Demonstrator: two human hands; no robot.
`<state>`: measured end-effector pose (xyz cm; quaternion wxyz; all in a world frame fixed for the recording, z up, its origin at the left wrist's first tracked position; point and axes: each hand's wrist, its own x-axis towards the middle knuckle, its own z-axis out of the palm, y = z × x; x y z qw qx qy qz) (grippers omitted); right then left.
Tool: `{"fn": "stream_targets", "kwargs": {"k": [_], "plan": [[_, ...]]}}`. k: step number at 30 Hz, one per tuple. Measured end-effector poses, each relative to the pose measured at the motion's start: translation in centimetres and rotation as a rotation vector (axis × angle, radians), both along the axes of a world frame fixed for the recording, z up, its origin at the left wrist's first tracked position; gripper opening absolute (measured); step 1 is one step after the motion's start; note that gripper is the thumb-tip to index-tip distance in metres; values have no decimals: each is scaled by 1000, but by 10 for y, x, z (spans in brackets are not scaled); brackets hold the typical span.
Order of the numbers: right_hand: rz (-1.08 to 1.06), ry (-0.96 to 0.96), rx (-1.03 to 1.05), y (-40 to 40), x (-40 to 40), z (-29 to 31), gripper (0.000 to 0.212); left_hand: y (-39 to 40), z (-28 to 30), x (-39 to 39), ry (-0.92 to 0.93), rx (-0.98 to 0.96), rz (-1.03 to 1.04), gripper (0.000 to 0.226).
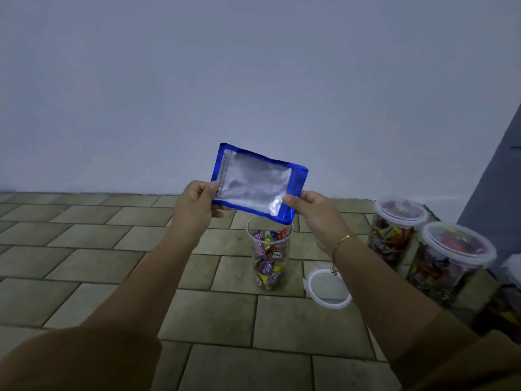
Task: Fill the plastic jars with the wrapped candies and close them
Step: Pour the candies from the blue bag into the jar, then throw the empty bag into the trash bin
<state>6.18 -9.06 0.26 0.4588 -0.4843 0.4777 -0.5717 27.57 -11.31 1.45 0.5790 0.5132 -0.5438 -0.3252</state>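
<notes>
Above open jar (270, 255) | both arms outstretched; left hand (194, 204), right hand (315, 215) grip pouch (258, 183) (tilted)

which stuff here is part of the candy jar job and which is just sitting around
In the job:
blue bag, held by left hand and right hand
open jar with wrapped candies
loose lid on the floor

Just there:
two closed jars, already filled
gold bracelet
tiled floor

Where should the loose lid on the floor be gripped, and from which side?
Take the lid by its raised rim, from above. It lies flat on the tiled floor, right of the open jar and apart from it. The right forearm hides its far edge.
</notes>
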Motion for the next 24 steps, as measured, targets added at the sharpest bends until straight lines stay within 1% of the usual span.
{"fn": "stream_targets", "kwargs": {"k": [2, 6, 11, 14, 18, 20, 24], "plan": [[-35, 32, -10, 5, 2, 3, 2, 4, 0, 2, -31, -9, 3, 18], [-100, 65, -21, 12, 13, 13, 7, 17, -2, 14, -21, -9, 19, 18], [-123, 152, -25, 26, 50, 24, 3, 48, -5, 48, 48, 32, -6, 15], [-130, 208, -38, 39, 87, 29, 4, 73, -8, 85, 70, 41, 1, 13], [-49, 235, -57, 66, 154, 28, 8, 118, -13, 153, 54, 47, 44, 11], [7, 234, -48, 81, 190, 23, 5, 143, -16, 189, 47, 63, 88, 12], [106, 252, 3, 118, 272, 2, 13, 204, -30, 268, 3, 131, 216, 15]]}}
